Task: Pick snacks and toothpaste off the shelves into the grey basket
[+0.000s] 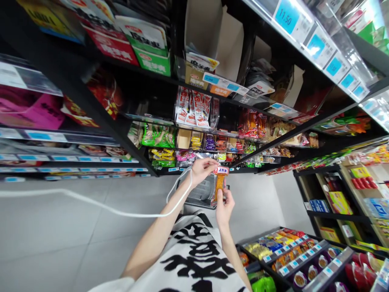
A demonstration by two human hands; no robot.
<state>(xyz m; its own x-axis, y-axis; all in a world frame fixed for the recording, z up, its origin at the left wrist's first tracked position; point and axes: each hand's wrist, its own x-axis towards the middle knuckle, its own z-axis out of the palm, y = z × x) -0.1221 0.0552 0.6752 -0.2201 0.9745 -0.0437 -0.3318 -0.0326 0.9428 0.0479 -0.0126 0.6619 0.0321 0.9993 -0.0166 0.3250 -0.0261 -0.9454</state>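
Note:
A small snack packet (pixel 221 182) with a red and white top and an orange-brown lower part is held between my two hands. My left hand (pixel 203 169) pinches its upper left corner, and my right hand (pixel 225 205) grips its lower end with the thumb on the front. Below the packet, a grey basket (pixel 200 190) is partly hidden by my arms and the packet. A white cable (pixel 115 210) loops round near my left wrist and runs off to the left.
Dark shelves with snack packets (pixel 194 107), boxes and price tags (pixel 285 16) stand ahead. Snack bins (pixel 291 253) are at the lower right, with another shelf unit (pixel 337 215) behind them. Grey floor tiles (pixel 54 231) show at the left.

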